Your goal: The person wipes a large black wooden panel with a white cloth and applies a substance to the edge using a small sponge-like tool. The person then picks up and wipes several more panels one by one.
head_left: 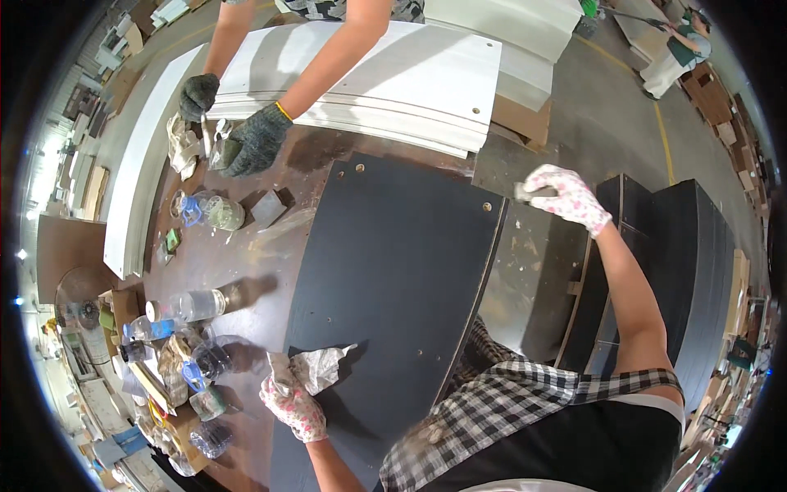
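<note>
A dark board (389,262) with several small holes lies flat in front of me on the brown table. My left hand (297,412), in a white glove with pink spots, is closed around a crumpled whitish rag (321,369) at the board's near left edge. Out past the board's right edge, my right hand (567,197) is raised in a matching glove. Its thumb and fingers pinch a small pale block (522,193), too small to make out. Most of the left fingers are hidden by the rag.
Plastic bottles (201,305), jars and tools crowd the brown table (254,254) at left. Across it, a co-worker's grey-gloved hands (256,143) handle a small container beside stacked white panels (393,82). Dark panels (689,246) stand at my right; another person is at far right.
</note>
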A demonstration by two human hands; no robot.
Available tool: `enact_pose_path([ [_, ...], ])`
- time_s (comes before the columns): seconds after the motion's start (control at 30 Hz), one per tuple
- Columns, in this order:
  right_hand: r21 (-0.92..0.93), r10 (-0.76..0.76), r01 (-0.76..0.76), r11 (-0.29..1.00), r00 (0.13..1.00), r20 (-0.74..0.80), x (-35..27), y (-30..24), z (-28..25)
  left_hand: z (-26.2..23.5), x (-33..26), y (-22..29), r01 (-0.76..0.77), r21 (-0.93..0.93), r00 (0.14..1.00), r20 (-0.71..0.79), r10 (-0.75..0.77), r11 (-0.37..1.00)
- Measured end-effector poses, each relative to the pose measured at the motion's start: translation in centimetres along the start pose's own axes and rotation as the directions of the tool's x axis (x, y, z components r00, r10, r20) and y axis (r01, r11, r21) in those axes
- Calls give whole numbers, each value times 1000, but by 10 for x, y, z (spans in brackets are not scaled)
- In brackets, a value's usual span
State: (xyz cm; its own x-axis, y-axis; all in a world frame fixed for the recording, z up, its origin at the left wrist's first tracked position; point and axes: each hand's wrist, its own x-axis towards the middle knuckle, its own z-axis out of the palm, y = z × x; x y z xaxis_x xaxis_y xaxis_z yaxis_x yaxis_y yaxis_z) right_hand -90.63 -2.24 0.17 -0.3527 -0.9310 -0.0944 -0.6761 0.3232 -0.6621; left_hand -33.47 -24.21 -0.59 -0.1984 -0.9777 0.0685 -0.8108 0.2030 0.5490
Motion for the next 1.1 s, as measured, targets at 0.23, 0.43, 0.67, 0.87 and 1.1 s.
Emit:
enact_pose_path([
  [0.23,363,-129,253,897,934,-332,-13,-86,77,52,70,49,-77,-252,981,156,119,965],
  [0.43,604,-104,294,741,939,-329,-29,-133,148,174,164,144,-382,118,915,192,356,917],
  [0.67,363,-32,269,892,839,-543,-39,-71,93,238,206,221,-356,-56,895,268,357,933],
  [0.87,30,-31,63,998,779,-626,-29,-17,62,161,140,145,-300,-134,937,147,318,945],
  [1.1,-106,-140,101,989,861,-490,-89,-68,147,67,78,44,-126,-14,968,217,126,992],
])
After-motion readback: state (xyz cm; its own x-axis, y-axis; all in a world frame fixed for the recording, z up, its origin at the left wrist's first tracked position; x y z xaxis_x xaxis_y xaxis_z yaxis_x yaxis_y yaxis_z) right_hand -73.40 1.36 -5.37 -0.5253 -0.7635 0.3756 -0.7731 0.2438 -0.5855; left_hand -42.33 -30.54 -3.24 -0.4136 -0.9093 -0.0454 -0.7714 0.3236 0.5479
